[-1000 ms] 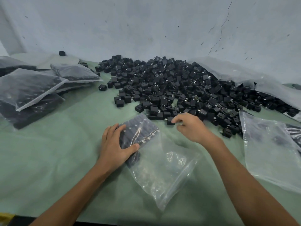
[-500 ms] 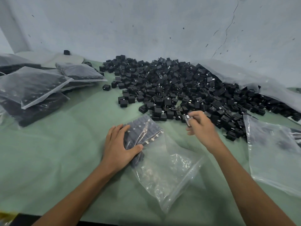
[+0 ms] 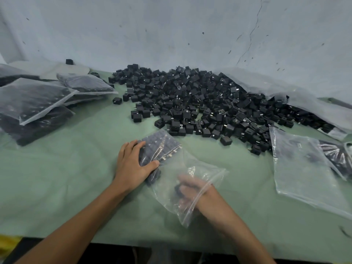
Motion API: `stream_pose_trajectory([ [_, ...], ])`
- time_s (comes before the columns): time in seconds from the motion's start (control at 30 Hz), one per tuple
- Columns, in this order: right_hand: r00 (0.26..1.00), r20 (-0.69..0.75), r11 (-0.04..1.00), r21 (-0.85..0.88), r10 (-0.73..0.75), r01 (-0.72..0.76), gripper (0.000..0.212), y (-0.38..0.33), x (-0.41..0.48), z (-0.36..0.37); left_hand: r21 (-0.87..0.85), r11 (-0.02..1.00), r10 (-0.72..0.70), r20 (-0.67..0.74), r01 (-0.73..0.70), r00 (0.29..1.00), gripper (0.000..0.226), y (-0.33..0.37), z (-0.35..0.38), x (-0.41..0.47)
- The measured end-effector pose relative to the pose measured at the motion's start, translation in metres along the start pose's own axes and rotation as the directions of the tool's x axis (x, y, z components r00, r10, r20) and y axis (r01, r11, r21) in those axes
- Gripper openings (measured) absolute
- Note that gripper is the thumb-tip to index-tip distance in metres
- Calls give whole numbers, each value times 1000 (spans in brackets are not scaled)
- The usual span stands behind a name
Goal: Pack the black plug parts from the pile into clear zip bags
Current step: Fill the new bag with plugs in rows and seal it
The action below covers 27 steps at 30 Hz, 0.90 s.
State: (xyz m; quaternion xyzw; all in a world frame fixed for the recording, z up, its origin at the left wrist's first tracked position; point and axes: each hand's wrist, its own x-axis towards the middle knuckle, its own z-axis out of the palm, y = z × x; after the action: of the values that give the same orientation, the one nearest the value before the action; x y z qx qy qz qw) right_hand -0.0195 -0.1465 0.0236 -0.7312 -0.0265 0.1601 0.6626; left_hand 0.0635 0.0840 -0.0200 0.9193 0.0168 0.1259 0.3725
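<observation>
On a green table (image 3: 66, 178), the left hand (image 3: 133, 164) lies flat on plug parts (image 3: 162, 147) inside one clear bag (image 3: 192, 166); the blurred right hand (image 3: 196, 193) is in its mouth, grip unclear. One pile (image 3: 200, 100) sits behind.

body | 2 forearms (image 3: 80, 220) bare to frame edge | left hand (image 3: 133, 164) bare | right hand (image 3: 194, 191) bare, blurred
</observation>
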Motion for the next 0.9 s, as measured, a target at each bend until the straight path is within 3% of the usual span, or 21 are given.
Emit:
stream_pose_trajectory([
  [0.1, 997, -44, 989, 137, 69, -62, 22, -7, 29, 22, -2, 1000, 0, 2, 0, 1000, 78, 0, 0, 0],
  [0.2, 998, -64, 970, -241, -27, 11, 25, -8, 55, 26, 7, 1000, 0, 2, 0, 1000, 77, -1, -1, 0],
  [0.23, 997, -54, 956, -291, -52, 35, 31, -9, 60, 26, 10, 1000, 2, 1, -2, 1000, 76, -1, -1, 0],
  [0.3, 995, -71, 954, -296, -74, 50, 39, -6, 67, 25, 14, 1000, 7, -3, -7, 1000, 76, 0, 0, 0],
  [0.43, 987, -107, 968, -233, -118, 90, 19, 5, 71, 28, 24, 1000, 8, -3, -8, 1000, 77, 0, 0, 0],
  [0.5, 982, -139, 978, -182, -125, 99, 22, 8, 71, 28, 24, 1000, 13, -6, -13, 1000, 78, 1, 0, 0],
  [0.67, 952, -187, 948, -254, -243, 192, 31, 13, 75, 30, 38, 999, 16, -7, -16, 1000, 83, 0, 0, -1],
  [0.8, 963, -129, 930, -317, -237, 186, 34, 19, 75, 30, 26, 999, 23, -20, -22, 1000, 81, -1, 1, -1],
  [0.9, 956, -169, 935, -306, -238, 179, 30, 24, 72, 28, 31, 999, 31, -22, -30, 999, 81, -2, 2, 0],
])
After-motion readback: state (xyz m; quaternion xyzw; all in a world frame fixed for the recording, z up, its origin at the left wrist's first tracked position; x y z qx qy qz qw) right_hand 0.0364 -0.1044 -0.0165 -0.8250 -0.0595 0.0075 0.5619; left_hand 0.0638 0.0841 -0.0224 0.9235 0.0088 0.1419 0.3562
